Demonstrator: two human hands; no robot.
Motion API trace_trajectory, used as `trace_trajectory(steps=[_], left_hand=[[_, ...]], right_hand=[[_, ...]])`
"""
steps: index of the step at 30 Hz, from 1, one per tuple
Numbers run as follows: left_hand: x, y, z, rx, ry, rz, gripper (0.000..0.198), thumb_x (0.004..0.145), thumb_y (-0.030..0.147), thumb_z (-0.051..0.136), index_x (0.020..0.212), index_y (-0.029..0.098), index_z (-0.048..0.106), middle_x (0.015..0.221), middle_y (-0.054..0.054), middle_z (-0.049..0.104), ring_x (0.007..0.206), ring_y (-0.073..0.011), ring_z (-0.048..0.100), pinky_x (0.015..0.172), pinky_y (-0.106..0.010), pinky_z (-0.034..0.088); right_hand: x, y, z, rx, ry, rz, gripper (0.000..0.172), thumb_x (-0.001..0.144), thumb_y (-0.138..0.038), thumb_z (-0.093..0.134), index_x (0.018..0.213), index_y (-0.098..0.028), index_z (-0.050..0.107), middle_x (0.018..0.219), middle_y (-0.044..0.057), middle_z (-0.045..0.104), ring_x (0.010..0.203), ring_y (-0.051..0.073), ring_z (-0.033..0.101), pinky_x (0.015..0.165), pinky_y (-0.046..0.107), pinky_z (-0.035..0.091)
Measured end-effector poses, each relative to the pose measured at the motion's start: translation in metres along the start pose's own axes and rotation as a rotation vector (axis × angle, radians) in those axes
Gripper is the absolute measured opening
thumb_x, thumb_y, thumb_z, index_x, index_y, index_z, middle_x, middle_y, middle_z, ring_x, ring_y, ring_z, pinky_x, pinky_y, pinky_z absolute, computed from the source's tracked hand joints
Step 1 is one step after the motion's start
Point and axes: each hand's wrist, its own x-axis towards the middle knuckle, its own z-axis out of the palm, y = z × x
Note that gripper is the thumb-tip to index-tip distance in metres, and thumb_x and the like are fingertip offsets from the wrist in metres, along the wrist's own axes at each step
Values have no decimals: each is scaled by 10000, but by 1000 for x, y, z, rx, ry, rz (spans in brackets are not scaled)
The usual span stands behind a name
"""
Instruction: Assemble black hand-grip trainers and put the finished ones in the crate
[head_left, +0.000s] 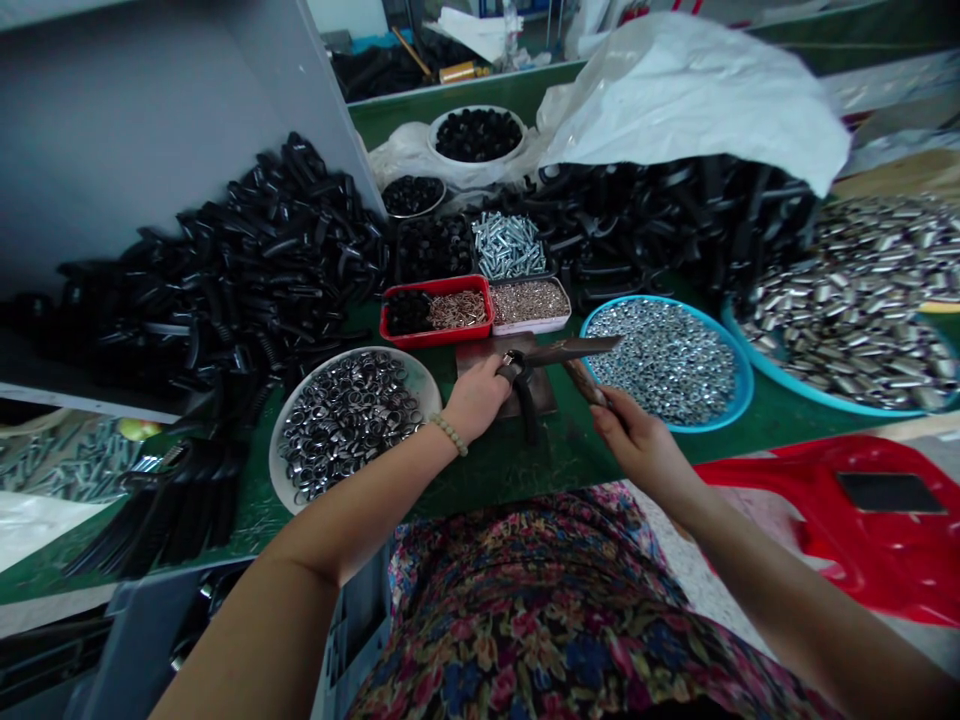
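Note:
My right hand is closed around the handle of a hammer. The hammer's long dark head lies across the part that my left hand pinches. That part is a black plastic lever-like piece with a shiny metal ring at its top; my fingers cover some of it. Beneath it a dark metal plate rests on the green table. Whether the hammer head touches the piece I cannot tell. Left of my left hand stands a white bowl of metal rings.
A red tray and a pale tray of small parts stand behind the plate. Blue basins of metal pieces are at right. Black parts heap up at left and back. A red stool is at lower right.

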Motion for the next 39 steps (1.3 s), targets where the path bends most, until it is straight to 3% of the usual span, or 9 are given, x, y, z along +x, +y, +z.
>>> trace_trajectory(steps=[7, 14, 18, 20, 23, 26, 29, 35, 39], left_hand=[[1, 5, -6, -16, 9, -103, 281, 952, 295, 388, 971, 148, 626, 1037, -105, 569, 841, -187, 600, 766, -298, 481], [-1, -4, -3, -142, 74, -78, 286, 954, 284, 391, 1068, 150, 616, 1033, -96, 632, 952, -201, 586, 878, -318, 469], [-2, -9, -2, -209, 113, -74, 291, 951, 289, 397, 1052, 147, 630, 1022, -96, 650, 995, -213, 571, 919, -344, 462], [-3, -10, -3, -246, 123, -92, 292, 951, 298, 399, 1043, 151, 633, 1019, -95, 657, 994, -211, 577, 922, -341, 464], [-4, -11, -2, -293, 126, -110, 301, 955, 313, 391, 1071, 164, 625, 1035, -91, 664, 983, -201, 593, 924, -330, 465], [-5, -12, -2, -331, 126, -114, 294, 954, 300, 397, 1107, 178, 616, 1052, -78, 666, 999, -196, 597, 927, -315, 463], [-6, -13, -2, -356, 128, -116, 290, 953, 288, 403, 1131, 188, 609, 1061, -74, 665, 1007, -191, 600, 929, -309, 461], [-6, -15, 1, -377, 139, -103, 290, 957, 294, 395, 1109, 177, 612, 1054, -83, 665, 997, -192, 601, 919, -312, 464], [-6, -15, 2, -382, 147, -106, 275, 951, 272, 408, 1110, 167, 606, 1056, -87, 660, 993, -188, 598, 921, -309, 462]], right_hand=[[3, 7, -3, -121, 68, -53, 365, 930, -377, 436, 1226, -201, 555, 1038, 91, 682, 906, 232, 652, 758, 340, 519], [29, 73, -56, -832, 253, 113, 451, 922, -415, 436, 1299, -193, 546, 995, 153, 674, 705, 258, 621, 581, 356, 444], [41, 81, -61, -1063, 220, -23, 396, 920, -360, 451, 1224, -159, 605, 970, 177, 651, 814, 298, 578, 655, 394, 409], [49, 65, -49, -1078, 141, -222, 358, 917, -326, 468, 1219, -191, 606, 1084, 165, 628, 949, 315, 543, 733, 409, 391], [65, 36, -20, -1065, -131, -506, 310, 911, -205, 457, 1179, -200, 613, 1117, 132, 625, 987, 291, 521, 783, 404, 360], [86, 24, 1, -1085, -302, -587, 243, 884, -108, 428, 963, -134, 656, 962, 148, 649, 922, 287, 539, 753, 404, 358], [98, 24, 7, -898, -351, -581, 202, 899, -156, 431, 853, -137, 627, 918, 149, 652, 909, 282, 572, 763, 403, 392], [78, -4, 22, 165, -100, -167, 195, 962, -343, 398, 1095, -202, 423, 929, 60, 654, 787, 164, 662, 718, 310, 507], [74, -18, 45, 380, -95, -111, 242, 961, -447, 381, 968, -213, 443, 910, 51, 658, 738, 147, 673, 719, 303, 519]])
